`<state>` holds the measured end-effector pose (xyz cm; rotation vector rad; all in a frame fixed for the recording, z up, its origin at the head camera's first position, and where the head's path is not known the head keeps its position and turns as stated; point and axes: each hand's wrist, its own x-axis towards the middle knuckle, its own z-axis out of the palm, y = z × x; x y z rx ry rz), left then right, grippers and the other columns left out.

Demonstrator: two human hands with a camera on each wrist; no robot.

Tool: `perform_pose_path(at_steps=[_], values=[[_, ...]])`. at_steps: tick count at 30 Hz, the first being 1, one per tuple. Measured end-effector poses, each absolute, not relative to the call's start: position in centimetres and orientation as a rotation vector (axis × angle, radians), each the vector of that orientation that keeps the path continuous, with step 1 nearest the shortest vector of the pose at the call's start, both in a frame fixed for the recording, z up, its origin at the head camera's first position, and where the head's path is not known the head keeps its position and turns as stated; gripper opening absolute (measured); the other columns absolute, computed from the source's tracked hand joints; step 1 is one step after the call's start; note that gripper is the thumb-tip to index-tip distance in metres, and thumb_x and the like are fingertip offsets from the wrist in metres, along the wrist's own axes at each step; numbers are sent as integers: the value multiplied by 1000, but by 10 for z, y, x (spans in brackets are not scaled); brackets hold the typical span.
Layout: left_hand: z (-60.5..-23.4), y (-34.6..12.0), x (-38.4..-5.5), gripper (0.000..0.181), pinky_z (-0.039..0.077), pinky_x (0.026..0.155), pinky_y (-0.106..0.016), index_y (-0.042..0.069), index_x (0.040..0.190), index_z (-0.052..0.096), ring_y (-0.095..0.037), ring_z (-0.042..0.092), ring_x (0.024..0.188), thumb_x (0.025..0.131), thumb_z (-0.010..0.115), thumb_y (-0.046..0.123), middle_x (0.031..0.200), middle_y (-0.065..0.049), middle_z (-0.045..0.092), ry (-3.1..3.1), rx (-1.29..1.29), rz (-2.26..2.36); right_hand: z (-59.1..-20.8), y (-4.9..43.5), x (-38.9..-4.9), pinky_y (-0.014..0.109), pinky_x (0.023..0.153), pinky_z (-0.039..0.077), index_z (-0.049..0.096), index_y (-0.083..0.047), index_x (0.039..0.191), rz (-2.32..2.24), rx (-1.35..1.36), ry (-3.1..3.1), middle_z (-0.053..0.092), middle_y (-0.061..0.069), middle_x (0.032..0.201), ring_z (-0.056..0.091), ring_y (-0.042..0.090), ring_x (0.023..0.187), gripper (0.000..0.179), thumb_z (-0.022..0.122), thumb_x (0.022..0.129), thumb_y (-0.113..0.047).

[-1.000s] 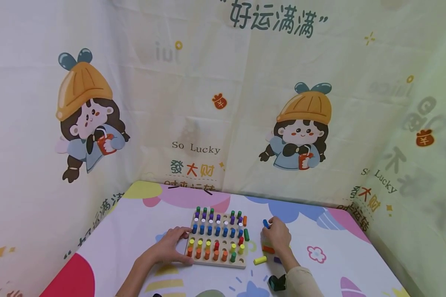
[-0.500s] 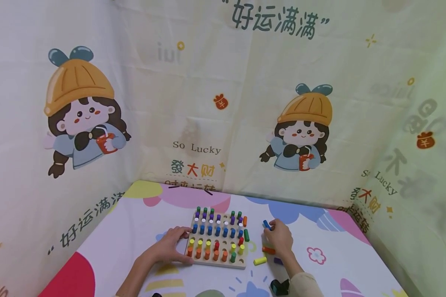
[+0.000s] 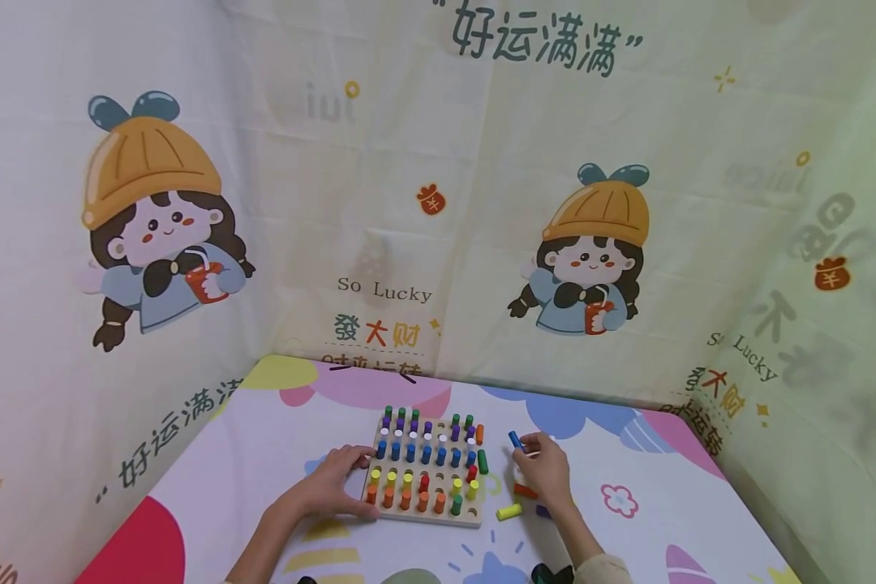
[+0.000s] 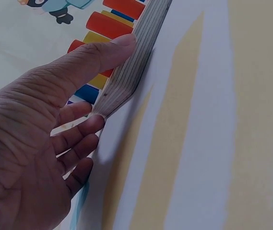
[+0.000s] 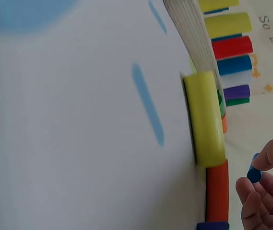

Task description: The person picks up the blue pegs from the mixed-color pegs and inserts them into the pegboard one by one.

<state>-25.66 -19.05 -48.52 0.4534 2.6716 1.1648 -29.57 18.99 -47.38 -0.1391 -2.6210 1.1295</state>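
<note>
A wooden pegboard [image 3: 423, 519] stands on the table, filled in rows with green, purple, white, blue, yellow, red and orange pegs. At its left side my left hand [image 3: 333, 484] holds the board, thumb on the near corner and fingertips against the left edge, as the left wrist view shows. To the right of the board my right hand [image 3: 546, 468] pinches a blue peg [image 3: 515, 440] between thumb and fingers, tilted, just above the table. Below this hand lie an orange peg [image 3: 525, 491], a yellow peg [image 3: 509, 511] and a partly hidden purple peg [image 3: 543, 512].
A green peg [image 3: 483, 461] and an orange peg [image 3: 480, 434] lie along the board's right edge. Several holes in the board show no peg. A dark object [image 3: 551, 574] sits by the right sleeve. Printed cloth walls [image 3: 467, 324] close off the table's back and sides.
My right hand has lifted slightly and shifted a little left with the blue peg, after a small move right. My left hand stays on the board.
</note>
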Motion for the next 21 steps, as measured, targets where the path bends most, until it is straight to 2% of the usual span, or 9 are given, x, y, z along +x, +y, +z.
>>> perform_pose_path(at_steps=[3, 10, 17, 21], values=[[-485, -190, -256, 92, 38, 105, -63, 12, 143, 50, -28, 46, 121, 70, 92, 50, 125, -1, 56, 2670, 452, 1166, -470, 184, -292, 41, 79, 57, 69, 2, 105, 1161, -112, -2608, 70, 10, 90, 67, 25, 84, 22, 73, 86, -8], [-482, -192, -254, 90, 38, 105, -65, 11, 143, 49, -29, 45, 121, 72, 92, 46, 124, -2, 56, 2661, 471, 1155, -462, 171, -288, 38, 78, 57, 69, -1, 104, 1185, -41, -2600, 70, 6, 89, 66, 20, 83, 19, 73, 87, -8], [-481, -192, -254, 90, 38, 105, -64, 12, 143, 49, -29, 45, 121, 71, 92, 46, 124, -2, 56, 2661, 471, 1158, -451, 158, -285, 40, 82, 58, 68, 0, 106, 1259, 75, -2592, 70, 7, 92, 66, 20, 85, 18, 74, 89, -5], [-482, -191, -254, 90, 38, 105, -64, 11, 142, 50, -29, 45, 120, 71, 92, 46, 123, -2, 56, 2663, 463, 1163, -448, 148, -282, 36, 81, 57, 69, -2, 106, 1272, 129, -2593, 70, 5, 93, 66, 18, 85, 17, 74, 90, -6]])
